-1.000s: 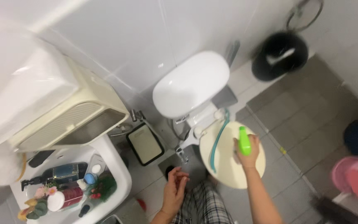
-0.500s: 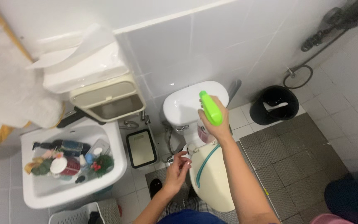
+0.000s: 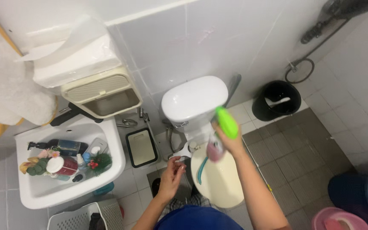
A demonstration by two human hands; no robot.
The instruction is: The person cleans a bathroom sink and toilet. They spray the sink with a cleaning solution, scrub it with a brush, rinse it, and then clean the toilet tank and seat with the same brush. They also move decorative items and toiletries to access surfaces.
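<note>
The right hand (image 3: 233, 142) is clamped around a spray bottle (image 3: 222, 130) with a green trigger head and a pinkish body, its fingers wrapped about the neck, and holds it in the air above the closed toilet lid (image 3: 220, 181), just in front of the white cistern (image 3: 194, 98). The left hand (image 3: 172, 175) hovers empty to the left of the toilet, fingers loosely curled and slightly apart, just below a white bidet sprayer handle (image 3: 183, 152). A teal hose (image 3: 202, 167) lies along the lid's left edge. Further left of the toilet stands a white sink (image 3: 71, 187) crowded with bottles, and to the toilet's right a black bucket (image 3: 277, 100) sits on the floor.
</note>
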